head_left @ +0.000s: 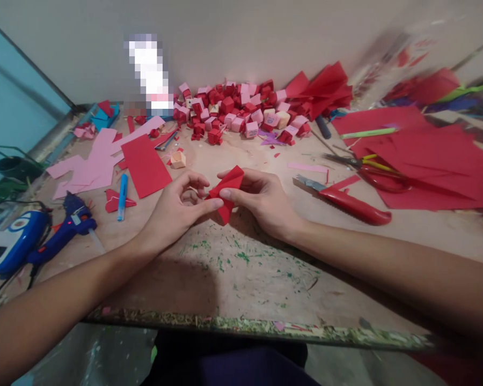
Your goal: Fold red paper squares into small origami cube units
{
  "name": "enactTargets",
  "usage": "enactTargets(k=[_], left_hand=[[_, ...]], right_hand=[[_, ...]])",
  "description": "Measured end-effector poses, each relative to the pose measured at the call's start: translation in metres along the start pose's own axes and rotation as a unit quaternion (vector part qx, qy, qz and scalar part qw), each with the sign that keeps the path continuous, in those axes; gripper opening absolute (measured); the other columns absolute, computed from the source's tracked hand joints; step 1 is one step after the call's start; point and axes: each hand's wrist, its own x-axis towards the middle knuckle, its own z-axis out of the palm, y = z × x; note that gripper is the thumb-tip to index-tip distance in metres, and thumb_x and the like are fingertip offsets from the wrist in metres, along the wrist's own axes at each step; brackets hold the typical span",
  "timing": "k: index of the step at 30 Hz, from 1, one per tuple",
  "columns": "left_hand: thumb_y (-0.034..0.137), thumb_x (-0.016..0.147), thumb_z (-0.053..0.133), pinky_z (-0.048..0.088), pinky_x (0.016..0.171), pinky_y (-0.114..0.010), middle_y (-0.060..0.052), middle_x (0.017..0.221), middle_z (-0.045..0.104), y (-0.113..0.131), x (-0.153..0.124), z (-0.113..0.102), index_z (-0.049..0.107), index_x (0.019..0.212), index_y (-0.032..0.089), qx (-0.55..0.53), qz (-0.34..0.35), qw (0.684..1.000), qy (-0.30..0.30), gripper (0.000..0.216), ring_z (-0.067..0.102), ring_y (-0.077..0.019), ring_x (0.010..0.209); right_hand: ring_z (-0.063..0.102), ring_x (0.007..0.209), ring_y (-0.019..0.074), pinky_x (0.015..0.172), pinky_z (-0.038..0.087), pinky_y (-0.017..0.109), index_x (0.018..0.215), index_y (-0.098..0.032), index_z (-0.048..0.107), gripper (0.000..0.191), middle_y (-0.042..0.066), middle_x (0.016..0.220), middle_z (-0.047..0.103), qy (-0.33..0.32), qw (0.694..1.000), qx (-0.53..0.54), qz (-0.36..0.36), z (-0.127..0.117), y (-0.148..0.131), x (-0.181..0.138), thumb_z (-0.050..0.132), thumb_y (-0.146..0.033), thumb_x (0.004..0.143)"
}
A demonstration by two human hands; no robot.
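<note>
We hold a folded piece of red paper (226, 193) between both hands, low over the middle of the wooden table (241, 268). Our left hand (176, 206) pinches its left corner between thumb and forefinger, the other fingers curled loosely into an open ring. Our right hand (261, 201) grips the paper from the other side, thumb laid across its front and the fingers folded behind it, so the red piece stands up between the two thumbs with its upper flap pointing away from us.

Just beyond our right hand lies a red-handled cutter (346, 201), blade end towards our fingers, and past it a pair of scissors (370, 169) rests on the edge of a spread of red paper sheets (434, 161). A green pen (368, 133) lies on those sheets, further off.

Beyond our left hand sits a flat red sheet (145, 166), overlapping pink cut-out paper (92, 163). A blue marker (122, 195) lies near it, beside a small red scrap. Further out to the left of that hand a blue glue gun (66, 228) rests next to a blue and white device (8, 244).

Straight ahead of both hands, against the wall, a heap of small red and pink paper boxes (241, 110) is piled up, with one pale box (178, 159) apart from it, nearer our left hand. Green flecks are scattered over the table beneath our wrists.
</note>
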Motion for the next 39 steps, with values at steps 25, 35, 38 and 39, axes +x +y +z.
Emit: enactTargets(k=[25, 35, 38, 39], left_hand=[[0.031, 0.077, 0.086, 0.051, 0.059, -0.023, -0.002, 0.075, 0.072, -0.018, 0.047, 0.041, 0.078, 0.094, 0.015, -0.143, 0.0, 0.989, 0.021, 0.025, 0.063, -0.0113, 0.063], [0.031, 0.08, 0.083, 0.049, 0.057, -0.021, -0.002, 0.07, 0.071, -0.016, 0.047, 0.042, 0.079, 0.094, 0.015, -0.115, 0.019, 0.993, 0.022, 0.022, 0.061, -0.011, 0.061], [0.03, 0.083, 0.081, 0.048, 0.057, -0.021, -0.001, 0.069, 0.07, -0.018, 0.047, 0.04, 0.079, 0.096, 0.015, -0.116, 0.02, 0.993, 0.014, 0.021, 0.06, -0.0103, 0.06], [0.03, 0.083, 0.081, 0.047, 0.057, -0.021, -0.001, 0.069, 0.07, -0.018, 0.047, 0.04, 0.079, 0.095, 0.015, -0.118, 0.022, 0.993, 0.012, 0.02, 0.06, -0.0101, 0.06]], right_hand=[[0.057, 0.067, 0.0131, 0.065, 0.043, 0.03, 0.087, -0.017, 0.08, 0.012, 0.003, 0.081, 0.073, 0.082, 0.996, -0.032, 0.018, -0.024, -0.008, 0.01, 0.083, -0.028, 0.084], [0.057, 0.068, 0.0128, 0.063, 0.043, 0.029, 0.084, -0.015, 0.077, 0.018, 0.004, 0.08, 0.072, 0.106, 0.993, -0.044, 0.002, -0.02, -0.01, 0.009, 0.085, -0.03, 0.081], [0.059, 0.07, 0.0139, 0.064, 0.044, 0.029, 0.085, -0.015, 0.078, 0.019, 0.005, 0.082, 0.073, 0.107, 0.993, -0.052, 0.007, -0.02, -0.01, 0.009, 0.086, -0.032, 0.082], [0.06, 0.07, 0.0139, 0.064, 0.044, 0.029, 0.085, -0.015, 0.078, 0.019, 0.005, 0.082, 0.073, 0.109, 0.993, -0.054, 0.007, -0.02, -0.01, 0.009, 0.086, -0.032, 0.082]])
